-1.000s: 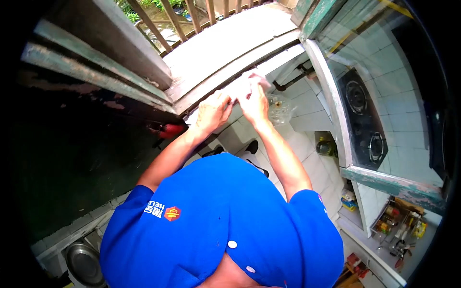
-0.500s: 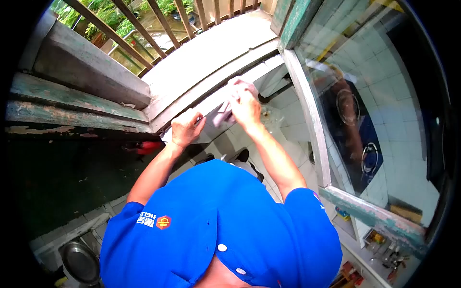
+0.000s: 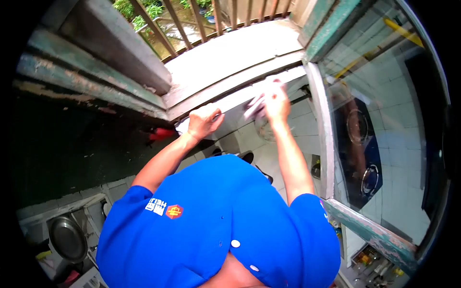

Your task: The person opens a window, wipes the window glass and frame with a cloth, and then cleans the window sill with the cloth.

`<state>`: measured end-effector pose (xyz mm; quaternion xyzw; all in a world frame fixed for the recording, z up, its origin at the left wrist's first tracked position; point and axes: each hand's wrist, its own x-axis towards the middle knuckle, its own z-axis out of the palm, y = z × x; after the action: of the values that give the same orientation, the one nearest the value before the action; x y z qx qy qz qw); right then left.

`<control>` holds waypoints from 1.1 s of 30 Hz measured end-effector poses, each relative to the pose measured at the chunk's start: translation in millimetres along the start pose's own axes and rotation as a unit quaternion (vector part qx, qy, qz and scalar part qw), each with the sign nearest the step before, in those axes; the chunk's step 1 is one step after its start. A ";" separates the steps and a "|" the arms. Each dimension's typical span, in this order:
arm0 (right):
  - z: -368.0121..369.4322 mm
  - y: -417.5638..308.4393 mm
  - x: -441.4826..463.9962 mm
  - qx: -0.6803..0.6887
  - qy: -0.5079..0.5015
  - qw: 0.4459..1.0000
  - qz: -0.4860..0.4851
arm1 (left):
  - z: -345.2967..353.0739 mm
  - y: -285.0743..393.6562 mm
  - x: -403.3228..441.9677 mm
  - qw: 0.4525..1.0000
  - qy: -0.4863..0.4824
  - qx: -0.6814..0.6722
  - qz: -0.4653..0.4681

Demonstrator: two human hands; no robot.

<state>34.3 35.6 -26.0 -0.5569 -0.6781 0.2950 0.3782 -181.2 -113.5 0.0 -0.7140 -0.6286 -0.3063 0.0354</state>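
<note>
A pale pinkish cloth (image 3: 255, 106) is bunched in my right hand (image 3: 277, 103), blurred by motion, over the right part of the white inner ledge (image 3: 234, 104) of the window. To the left, my left hand (image 3: 205, 121) is at the same ledge with its fingers curled in. What those fingers hold, if anything, is hidden. The weathered outer sill (image 3: 235, 55) lies just beyond both hands.
On the right, a glass window sash (image 3: 384, 129) in a peeling green frame stands swung inward. Bars (image 3: 194, 21) rise beyond the sill. Something red (image 3: 161, 134) is below my left wrist. A metal pan (image 3: 68, 238) sits at lower left, with utensils (image 3: 377, 269) at lower right.
My right hand has moved right along the ledge with the cloth, toward the sash frame. The whole view has shifted, while my left hand stays near the ledge's left end.
</note>
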 end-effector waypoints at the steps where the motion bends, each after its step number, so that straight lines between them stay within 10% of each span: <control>1: -6.6 2.7 15.5 0.025 0.035 0.997 0.057 | 0.1 -3.1 -1.8 1.000 0.000 0.002 -0.005; 10: 40.4 -49.4 -75.3 0.050 -0.131 0.989 -0.038 | 1.4 -10.6 -6.0 0.999 -0.012 -0.036 0.006; 18: 29.2 -29.8 -14.8 -0.034 0.095 0.989 0.105 | 4.2 -17.7 -9.9 0.998 0.002 -0.059 0.025; 24: 46.1 -52.3 -79.7 -0.058 -0.089 0.993 0.049 | 0.5 -20.2 -9.9 0.993 0.015 -0.107 0.043; 26: 37.8 -63.7 -58.9 0.070 0.083 0.983 0.145 | -1.7 -23.4 -16.3 0.994 0.003 -0.106 0.038; 27: 30.1 -73.9 -49.1 0.141 -0.003 0.957 0.254 | 0.2 -22.3 -12.5 0.994 -0.003 -0.106 0.039; 32: 45.5 -91.6 -82.0 -0.122 -0.098 0.988 -0.006 | -3.7 -18.0 -9.2 0.990 0.025 -0.128 0.059; 33: 45.8 -79.6 -69.4 -0.099 -0.110 0.983 0.110 | -1.7 -21.2 -10.6 0.992 -0.011 -0.118 0.051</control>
<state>-40.1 -47.6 1.8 -0.6268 -0.6760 0.3259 0.2098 -201.6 -119.2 -10.8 -0.7475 -0.5516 -0.3679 -0.0405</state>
